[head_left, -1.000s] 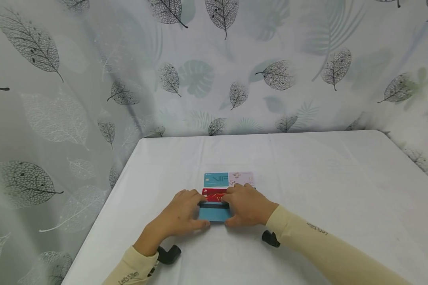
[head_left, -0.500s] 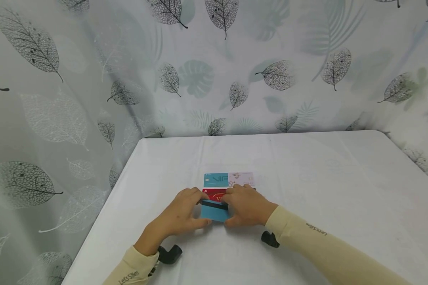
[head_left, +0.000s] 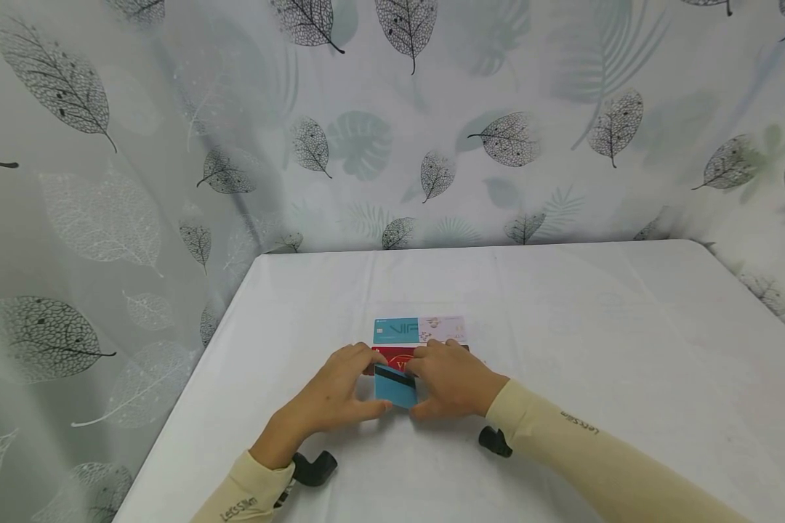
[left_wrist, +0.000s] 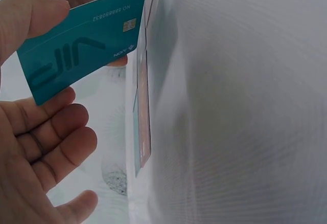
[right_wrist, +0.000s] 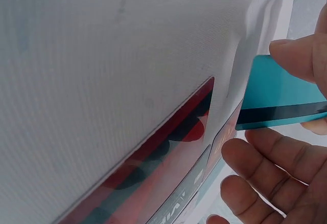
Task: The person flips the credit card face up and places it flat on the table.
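Both hands pinch one teal card between them, tilted above the white table. A black stripe crosses its side in the head view; the left wrist view shows its other side with VIP lettering and a chip. My left hand has its thumb and index finger at opposite edges. My right hand does likewise at the other end, its thumb on one edge and a finger on the opposite edge. Just beyond lies a red card, partly covered by the right hand.
Behind the red card, another teal VIP card lies beside a pink flowered card. The white tabletop extends around them. A leaf-patterned curtain hangs behind the table and at both sides.
The teal card has turned from nearly level to slanted, its right end lower, and looks narrower between the hands. My left hand has shifted slightly right. The other cards have stayed put.
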Tool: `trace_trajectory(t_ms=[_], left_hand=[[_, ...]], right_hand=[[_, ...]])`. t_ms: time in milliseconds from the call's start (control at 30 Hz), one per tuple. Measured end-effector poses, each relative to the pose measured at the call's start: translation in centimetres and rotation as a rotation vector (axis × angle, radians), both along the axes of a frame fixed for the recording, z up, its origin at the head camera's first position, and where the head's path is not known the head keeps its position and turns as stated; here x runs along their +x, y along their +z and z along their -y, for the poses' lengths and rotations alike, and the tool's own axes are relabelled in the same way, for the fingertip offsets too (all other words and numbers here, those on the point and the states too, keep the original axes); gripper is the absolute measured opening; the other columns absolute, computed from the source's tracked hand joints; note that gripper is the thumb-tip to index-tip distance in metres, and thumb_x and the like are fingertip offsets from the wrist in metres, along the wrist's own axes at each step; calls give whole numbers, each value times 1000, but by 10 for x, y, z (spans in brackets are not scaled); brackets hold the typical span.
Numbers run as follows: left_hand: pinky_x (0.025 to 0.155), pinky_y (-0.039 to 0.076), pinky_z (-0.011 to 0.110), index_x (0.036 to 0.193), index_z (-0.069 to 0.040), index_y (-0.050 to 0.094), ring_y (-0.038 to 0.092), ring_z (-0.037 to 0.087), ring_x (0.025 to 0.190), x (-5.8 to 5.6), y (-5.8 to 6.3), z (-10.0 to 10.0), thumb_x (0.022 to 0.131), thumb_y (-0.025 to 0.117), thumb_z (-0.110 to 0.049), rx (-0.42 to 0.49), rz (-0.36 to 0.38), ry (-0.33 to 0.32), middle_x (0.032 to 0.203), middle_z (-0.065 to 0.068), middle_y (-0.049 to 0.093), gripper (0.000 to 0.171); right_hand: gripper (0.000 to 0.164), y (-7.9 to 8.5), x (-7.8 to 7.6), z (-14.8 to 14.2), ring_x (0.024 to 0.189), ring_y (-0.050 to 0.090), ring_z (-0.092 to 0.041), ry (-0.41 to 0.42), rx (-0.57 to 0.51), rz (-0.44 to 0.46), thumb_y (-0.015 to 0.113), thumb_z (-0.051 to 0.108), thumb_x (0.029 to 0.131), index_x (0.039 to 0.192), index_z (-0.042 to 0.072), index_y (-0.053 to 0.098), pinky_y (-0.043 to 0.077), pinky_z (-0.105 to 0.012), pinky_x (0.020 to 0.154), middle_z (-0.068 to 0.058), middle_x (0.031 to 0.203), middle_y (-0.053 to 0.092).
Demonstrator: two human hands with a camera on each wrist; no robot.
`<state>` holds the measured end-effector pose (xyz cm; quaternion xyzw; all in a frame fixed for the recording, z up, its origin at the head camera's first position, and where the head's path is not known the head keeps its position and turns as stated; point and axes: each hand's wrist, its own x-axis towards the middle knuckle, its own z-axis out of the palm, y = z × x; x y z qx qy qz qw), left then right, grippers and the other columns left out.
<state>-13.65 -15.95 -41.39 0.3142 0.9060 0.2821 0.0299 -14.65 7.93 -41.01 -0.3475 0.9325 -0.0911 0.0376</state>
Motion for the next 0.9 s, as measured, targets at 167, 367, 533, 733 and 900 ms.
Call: trace_trajectory(t_ms=[167,367,533,733,900], left_hand=[[94,50,40,122,-19,62,58,9,105,0,0,-1,84,83,-35,13,-5,-10,110,-11,61,47],[94,52,39,122,-20,62,58,8,105,1,0,-3,84,83,-37,18,3,-20,112,-12,61,46],[92,52,37,122,-19,62,57,7,104,1,1,-5,84,84,-36,24,10,-21,111,-12,61,47],[91,53,37,122,-19,62,59,12,103,1,0,-5,85,85,-33,67,36,-36,109,-13,60,47],[90,53,38,122,-18,62,58,15,102,0,-2,-5,85,85,-36,81,50,-49,108,-12,59,47]], right_hand=[[51,-1,0,-1,86,59,-13,8,-16,-4,84,46,77,114,13,76,52,-37,79,3,103,73],[51,-1,1,-1,87,57,-12,20,-42,-3,82,46,79,117,14,76,52,-39,81,3,103,72],[52,0,3,0,88,57,-12,23,-55,-3,81,50,80,119,15,76,52,-38,82,5,103,72],[49,1,2,0,91,58,-12,54,-98,-20,80,50,82,117,16,76,53,-39,84,4,107,73],[51,2,3,0,95,58,-12,67,-126,-25,79,53,83,119,17,75,52,-38,85,6,111,73]])
